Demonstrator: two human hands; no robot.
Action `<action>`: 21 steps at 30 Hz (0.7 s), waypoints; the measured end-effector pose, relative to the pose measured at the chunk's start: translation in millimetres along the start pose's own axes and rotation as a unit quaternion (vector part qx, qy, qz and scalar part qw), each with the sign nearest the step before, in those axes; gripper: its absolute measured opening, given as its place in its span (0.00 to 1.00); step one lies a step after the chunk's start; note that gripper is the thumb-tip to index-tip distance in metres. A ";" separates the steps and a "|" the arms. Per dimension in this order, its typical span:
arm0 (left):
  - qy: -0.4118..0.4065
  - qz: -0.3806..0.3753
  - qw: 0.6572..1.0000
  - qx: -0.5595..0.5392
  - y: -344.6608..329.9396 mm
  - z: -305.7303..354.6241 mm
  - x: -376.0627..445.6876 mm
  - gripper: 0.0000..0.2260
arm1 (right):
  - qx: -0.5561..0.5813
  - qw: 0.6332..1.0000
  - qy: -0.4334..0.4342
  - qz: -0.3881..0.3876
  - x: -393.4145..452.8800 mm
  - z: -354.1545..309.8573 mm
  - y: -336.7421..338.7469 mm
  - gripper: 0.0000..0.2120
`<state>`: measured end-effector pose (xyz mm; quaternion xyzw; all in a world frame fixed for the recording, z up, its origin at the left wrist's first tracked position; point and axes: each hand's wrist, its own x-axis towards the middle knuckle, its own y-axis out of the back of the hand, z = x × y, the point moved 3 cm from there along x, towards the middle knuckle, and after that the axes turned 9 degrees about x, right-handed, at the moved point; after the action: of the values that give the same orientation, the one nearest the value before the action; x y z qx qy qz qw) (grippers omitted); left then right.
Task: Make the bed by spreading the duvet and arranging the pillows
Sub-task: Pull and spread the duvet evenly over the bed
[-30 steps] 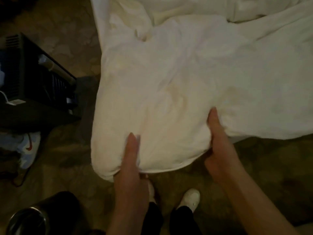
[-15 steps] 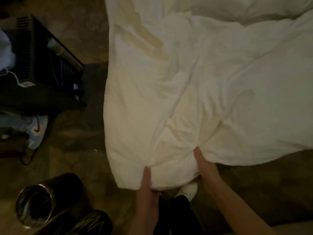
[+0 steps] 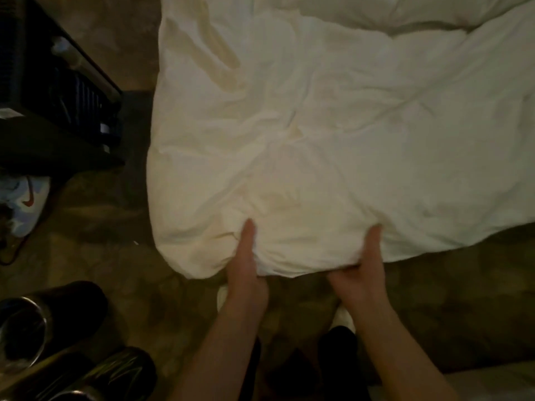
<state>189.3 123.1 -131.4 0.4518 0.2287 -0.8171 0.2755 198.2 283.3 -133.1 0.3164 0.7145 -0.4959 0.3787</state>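
A white, wrinkled duvet point(image 3: 333, 125) fills the upper right of the head view, its near corner hanging over the carpet. My left hand point(image 3: 246, 270) grips the duvet's near edge, thumb on top and fingers tucked under the fabric. My right hand point(image 3: 362, 273) grips the same edge a little to the right, thumb pressed into the cloth. The fabric bunches between the two hands. No pillow shows clearly; a puffy white fold lies at the top right.
A dark cabinet point(image 3: 58, 91) stands at the left beside the bed. A light sneaker point(image 3: 26, 206) lies below it on the carpet. Two dark metal cylinders point(image 3: 43, 322) point(image 3: 115, 374) sit at the bottom left. My feet in white socks point(image 3: 344, 316) stand under the duvet edge.
Both hands have kept their grip on the duvet's edge and pulled it toward me. The right hand now sits farther from the left, and the duvet lies flatter.
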 end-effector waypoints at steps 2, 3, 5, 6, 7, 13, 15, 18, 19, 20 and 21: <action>-0.041 0.016 0.999 -0.015 3.6 2.4 -5.6 0.21 | -0.028 0.999 0.012 -0.035 -3.8 -33.8 -12.3 0.31; -0.055 0.018 0.998 -0.014 1.6 1.0 -9.4 0.21 | -0.057 0.997 0.026 -0.053 -7.5 -47.8 -16.2 0.29; -0.077 0.031 0.996 -0.004 -2.2 -9.0 -18.2 0.24 | -0.136 0.985 0.076 -0.075 -19.6 -71.0 -19.3 0.25; -0.100 0.049 0.994 0.009 -0.7 -13.9 -21.3 0.27 | -0.173 0.977 0.096 -0.080 -24.0 -79.8 -18.1 0.24; -0.125 0.080 0.989 0.029 1.4 -19.7 -26.2 0.30 | -0.214 0.966 0.114 -0.088 -25.7 -85.6 -12.9 0.26; 0.010 0.096 0.995 0.022 6.8 -97.5 -31.3 0.26 | -0.333 0.941 0.047 0.038 6.9 -96.1 73.4 0.38; 0.028 0.075 0.997 0.001 4.8 -107.3 -32.9 0.23 | -0.339 0.937 0.074 0.022 8.5 -100.8 75.7 0.36; 0.033 0.003 0.996 -0.081 -3.5 -107.1 -43.0 0.23 | -0.315 0.944 0.097 -0.007 -1.6 -98.2 68.9 0.28; 0.028 -0.014 0.996 -0.088 -12.5 -107.6 -49.6 0.23 | -0.307 0.947 0.092 -0.012 -8.7 -95.9 64.1 0.29; 0.033 -0.033 0.996 -0.075 -25.9 -109.0 -61.6 0.22 | -0.299 0.950 0.089 -0.023 -16.7 -93.7 58.7 0.28; 0.051 -0.063 0.994 -0.073 -43.1 -109.1 -79.5 0.21 | -0.291 0.952 0.086 -0.038 -27.3 -92.6 51.0 0.26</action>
<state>262.8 242.5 -110.4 0.4564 0.3298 -0.7897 0.2436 233.4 384.8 -113.2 0.2067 0.8694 -0.2511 0.3720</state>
